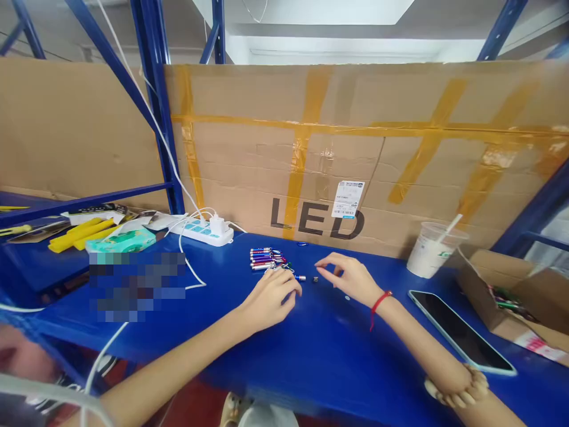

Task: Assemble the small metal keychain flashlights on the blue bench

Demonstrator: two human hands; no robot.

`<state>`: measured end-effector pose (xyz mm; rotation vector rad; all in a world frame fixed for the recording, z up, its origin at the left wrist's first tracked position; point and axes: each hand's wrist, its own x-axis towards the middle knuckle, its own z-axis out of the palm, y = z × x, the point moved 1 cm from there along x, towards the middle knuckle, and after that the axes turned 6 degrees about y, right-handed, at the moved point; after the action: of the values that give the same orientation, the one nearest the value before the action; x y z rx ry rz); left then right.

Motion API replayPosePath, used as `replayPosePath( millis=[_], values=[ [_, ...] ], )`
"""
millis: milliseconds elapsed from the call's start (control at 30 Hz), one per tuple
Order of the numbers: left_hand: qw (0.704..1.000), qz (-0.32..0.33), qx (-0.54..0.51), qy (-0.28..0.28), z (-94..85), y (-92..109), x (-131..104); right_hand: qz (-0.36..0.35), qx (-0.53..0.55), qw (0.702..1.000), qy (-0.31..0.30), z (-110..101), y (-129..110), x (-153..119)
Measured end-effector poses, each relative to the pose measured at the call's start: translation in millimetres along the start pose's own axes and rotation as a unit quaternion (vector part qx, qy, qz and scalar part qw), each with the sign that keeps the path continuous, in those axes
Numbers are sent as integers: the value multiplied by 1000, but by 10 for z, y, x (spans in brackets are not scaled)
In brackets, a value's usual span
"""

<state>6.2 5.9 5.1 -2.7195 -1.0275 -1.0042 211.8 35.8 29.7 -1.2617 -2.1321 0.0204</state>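
Note:
My left hand (273, 298) hovers low at the middle of the blue table, fingers curled downward and thumb apart, with no held thing visible. Just beyond its fingers lies a small blue metal tube (301, 277) with a silver end, partly hidden by the hand. A bundle of slim coloured metal tubes (265, 258), like keychain torches, lies behind it. My right hand (349, 277), with a red string at the wrist, reaches in from the right; its thumb and forefinger point left, slightly apart. Left of those fingertips stands a tiny dark cap-like piece (315, 279). A small pale disc (347, 298) lies beneath the hand.
A white power strip (202, 232), yellow-handled items (82, 235) and a green tissue pack (122, 239) sit at left. At right are a drink cup (429, 255), a phone (460, 332) and an open cardboard box (484, 296). A cardboard panel (249, 172) backs the table.

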Motion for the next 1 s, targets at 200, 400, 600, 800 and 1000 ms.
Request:
replayPosePath(
  millis=[200,400,600,800,1000],
  values=[
    [998,13,15,-66,356,-495,512,-47,-58,990,-119,282,367,138],
    [988,40,-43,-139,540,-711,628,-108,-24,982,-155,359,566,224],
    [989,-1,-128,-73,404,-625,457,-87,58,990,-90,413,646,84],
    [967,-117,-225,38,304,-456,437,-79,121,989,-20,297,538,28],
    [933,-166,-287,139,340,-140,580,13,262,950,171,-43,195,109]
  ],
)
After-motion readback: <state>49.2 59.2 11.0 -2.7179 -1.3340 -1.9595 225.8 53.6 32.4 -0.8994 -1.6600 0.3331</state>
